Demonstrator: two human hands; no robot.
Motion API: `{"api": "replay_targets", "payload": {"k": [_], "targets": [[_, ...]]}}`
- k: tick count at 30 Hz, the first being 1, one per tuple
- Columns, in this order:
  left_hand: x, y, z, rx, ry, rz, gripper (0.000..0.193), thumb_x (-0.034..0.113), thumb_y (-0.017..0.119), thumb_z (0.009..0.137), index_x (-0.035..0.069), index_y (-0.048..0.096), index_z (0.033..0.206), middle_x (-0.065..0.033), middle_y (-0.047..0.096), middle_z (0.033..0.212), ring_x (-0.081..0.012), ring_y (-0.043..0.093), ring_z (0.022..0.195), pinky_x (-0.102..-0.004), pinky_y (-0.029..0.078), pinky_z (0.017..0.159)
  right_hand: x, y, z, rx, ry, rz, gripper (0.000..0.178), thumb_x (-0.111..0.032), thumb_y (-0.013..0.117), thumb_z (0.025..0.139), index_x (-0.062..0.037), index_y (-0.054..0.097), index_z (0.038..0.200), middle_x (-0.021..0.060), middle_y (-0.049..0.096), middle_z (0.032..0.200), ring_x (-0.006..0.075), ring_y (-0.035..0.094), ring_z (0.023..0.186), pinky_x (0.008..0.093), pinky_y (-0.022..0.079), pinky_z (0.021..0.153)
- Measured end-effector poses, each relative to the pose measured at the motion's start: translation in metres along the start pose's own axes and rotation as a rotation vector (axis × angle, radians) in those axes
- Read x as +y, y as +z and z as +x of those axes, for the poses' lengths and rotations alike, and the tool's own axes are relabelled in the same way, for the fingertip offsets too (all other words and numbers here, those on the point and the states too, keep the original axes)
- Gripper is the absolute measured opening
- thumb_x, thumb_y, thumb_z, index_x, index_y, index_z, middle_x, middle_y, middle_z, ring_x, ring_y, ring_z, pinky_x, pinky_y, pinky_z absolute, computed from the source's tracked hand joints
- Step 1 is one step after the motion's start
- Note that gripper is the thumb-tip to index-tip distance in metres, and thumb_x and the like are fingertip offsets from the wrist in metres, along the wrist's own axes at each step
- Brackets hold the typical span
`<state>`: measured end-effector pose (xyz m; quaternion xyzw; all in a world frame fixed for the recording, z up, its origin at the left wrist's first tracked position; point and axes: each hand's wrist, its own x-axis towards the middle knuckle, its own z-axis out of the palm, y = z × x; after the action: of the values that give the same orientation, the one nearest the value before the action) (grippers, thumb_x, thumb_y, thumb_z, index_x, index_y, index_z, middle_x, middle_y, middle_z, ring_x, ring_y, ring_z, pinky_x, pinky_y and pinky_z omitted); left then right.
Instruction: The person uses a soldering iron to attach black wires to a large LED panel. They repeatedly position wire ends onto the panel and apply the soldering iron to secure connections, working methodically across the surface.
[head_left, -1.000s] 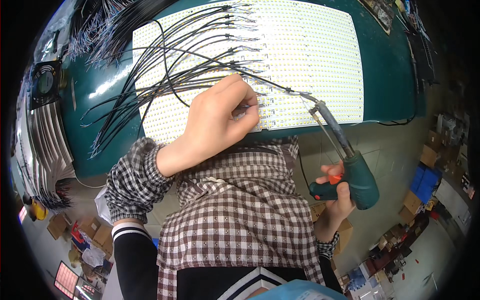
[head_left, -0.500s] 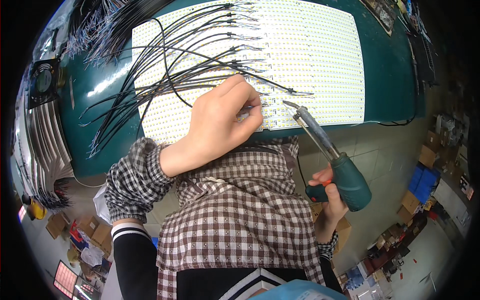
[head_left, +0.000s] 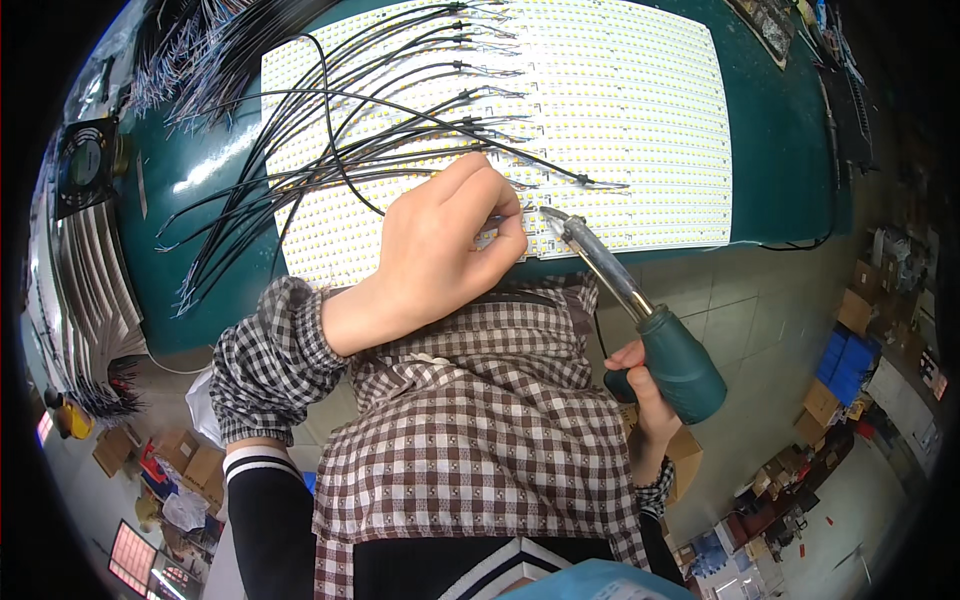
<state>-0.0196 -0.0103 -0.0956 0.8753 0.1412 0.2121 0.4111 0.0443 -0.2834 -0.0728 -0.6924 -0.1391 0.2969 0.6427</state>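
Note:
A green soldering gun (head_left: pixel 685 365) is gripped by its handle in my right hand (head_left: pixel 648 400), fingers curled round it. Its metal tip comes down at the fingertips of my left hand (head_left: pixel 440 245), over the near edge of a white LED panel board (head_left: pixel 640 110). My left thumb and fingers are pinched on a black cable (head_left: pixel 350 185) that runs in under the hand; the gripped end is mostly hidden. Several other black cables (head_left: pixel 400 50) lie over the board's left half, their thin bare-ended wires at its middle line.
The board lies on a green table (head_left: pixel 200 250). A thick bundle of cables (head_left: pixel 215 50) sits at the far left, above a small black fan (head_left: pixel 88 168) and a stack of white strips (head_left: pixel 85 290). Cardboard boxes (head_left: pixel 820 400) stand on the floor at right.
My right hand has brought the soldering gun leftward, its tip now close to my left fingertips. The red trigger area no longer shows between the fingers. My left hand has hardly moved.

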Motion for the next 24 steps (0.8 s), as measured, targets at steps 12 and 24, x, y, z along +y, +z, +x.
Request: {"api": "replay_targets", "payload": {"k": [12,24], "targets": [[-0.0006,0.0029,-0.0022,0.017,0.019,0.019,0.015,0.001,0.069,0.073,0.006,0.055,0.078,-0.0064,0.054,0.072,-0.024,0.057,0.058,-0.0346,0.044,0.05,0.0016,-0.0016,0.0,-0.034,0.001,0.017,0.026,-0.016,0.069,0.091,0.0075,0.06,0.099,0.0159,0.063,0.09,0.0242,0.064,0.082,0.0372,0.057,0.076],[0.0015,-0.0009,-0.0004,-0.021,0.028,0.056,0.013,-0.003,0.07,0.075,0.003,0.058,0.077,-0.0051,0.056,0.073,-0.0143,0.059,0.056,-0.0257,0.048,0.047,0.002,-0.0007,-0.0011,-0.008,0.027,-0.008,0.023,-0.013,0.068,0.091,0.0077,0.06,0.097,0.0155,0.062,0.088,0.0244,0.063,0.081,0.0381,0.058,0.076]]}}
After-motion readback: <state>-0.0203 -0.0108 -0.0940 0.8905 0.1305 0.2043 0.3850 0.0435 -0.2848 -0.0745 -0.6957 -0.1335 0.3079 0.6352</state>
